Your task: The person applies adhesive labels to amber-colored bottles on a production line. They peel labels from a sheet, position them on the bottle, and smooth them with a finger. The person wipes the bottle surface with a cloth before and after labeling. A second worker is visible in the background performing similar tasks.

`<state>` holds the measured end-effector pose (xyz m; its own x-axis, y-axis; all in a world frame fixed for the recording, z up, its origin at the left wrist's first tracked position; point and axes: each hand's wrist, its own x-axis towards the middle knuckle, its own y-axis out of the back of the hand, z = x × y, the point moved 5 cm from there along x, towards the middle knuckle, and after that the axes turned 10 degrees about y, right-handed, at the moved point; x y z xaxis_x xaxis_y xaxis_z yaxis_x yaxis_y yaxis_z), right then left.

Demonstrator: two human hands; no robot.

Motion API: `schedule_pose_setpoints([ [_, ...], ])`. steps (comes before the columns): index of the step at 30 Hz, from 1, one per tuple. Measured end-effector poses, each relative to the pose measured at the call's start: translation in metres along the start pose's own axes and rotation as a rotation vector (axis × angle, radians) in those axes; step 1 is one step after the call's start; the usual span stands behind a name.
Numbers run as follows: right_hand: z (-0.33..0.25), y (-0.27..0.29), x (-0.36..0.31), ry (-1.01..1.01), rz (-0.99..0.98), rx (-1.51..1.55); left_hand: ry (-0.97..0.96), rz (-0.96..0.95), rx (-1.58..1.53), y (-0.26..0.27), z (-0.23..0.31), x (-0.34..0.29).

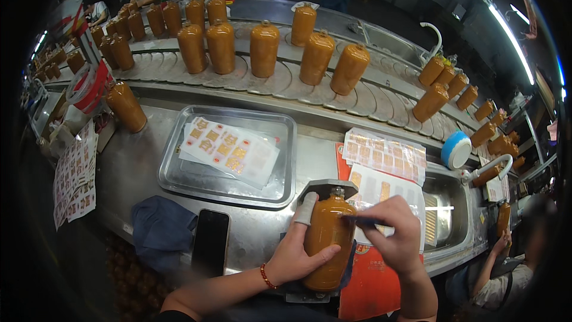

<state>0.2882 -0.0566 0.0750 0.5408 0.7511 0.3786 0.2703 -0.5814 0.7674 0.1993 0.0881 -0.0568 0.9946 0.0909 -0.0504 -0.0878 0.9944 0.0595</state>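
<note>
An amber-brown glazed bottle (330,220) with a narrow clear neck stands in front of me, leaning slightly. My left hand (292,256) is wrapped round its left side, thumb across the front, with a pale cover on one finger. In my right hand (394,235) is a slim dark tool (364,220), its tip at the upper right of the bottle; its exact kind is not clear. Behind the bottle's neck shows a grey angular plate (322,186). Sheets of gold stickers (381,188) lie to the right, partly over a red printed sheet (372,286).
A metal tray (179,176) holds more sticker sheets (229,149). A phone (211,241) and blue cloth (158,229) lie on the left. Beyond runs a conveyor (238,83) carrying several brown bottles (264,48). A sink (450,226) is at right; other people work nearby.
</note>
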Motion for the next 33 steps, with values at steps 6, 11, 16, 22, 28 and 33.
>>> schedule_pose_setpoints([
  [6,-0.064,-0.036,-0.052,0.216,-0.122,-0.099,-0.295,-0.064,0.169,0.004,0.009,-0.029],
  [11,-0.011,-0.019,-0.026,-0.337,-0.134,0.241,-0.425,-0.061,0.248,0.009,0.017,-0.046],
  [16,-0.035,-0.010,-0.010,0.160,0.023,-0.269,-0.387,-0.003,0.239,0.005,0.000,-0.039],
  [22,-0.052,-0.033,-0.025,0.012,-0.325,0.003,-0.362,-0.024,0.222,0.003,-0.006,-0.035],
  [28,-0.015,-0.011,0.002,0.003,-0.021,-0.158,-0.387,-0.001,0.214,0.005,-0.001,-0.035],
  [33,-0.068,-0.039,-0.029,0.306,-0.367,-0.087,-0.376,-0.004,0.166,0.004,-0.007,-0.035],
])
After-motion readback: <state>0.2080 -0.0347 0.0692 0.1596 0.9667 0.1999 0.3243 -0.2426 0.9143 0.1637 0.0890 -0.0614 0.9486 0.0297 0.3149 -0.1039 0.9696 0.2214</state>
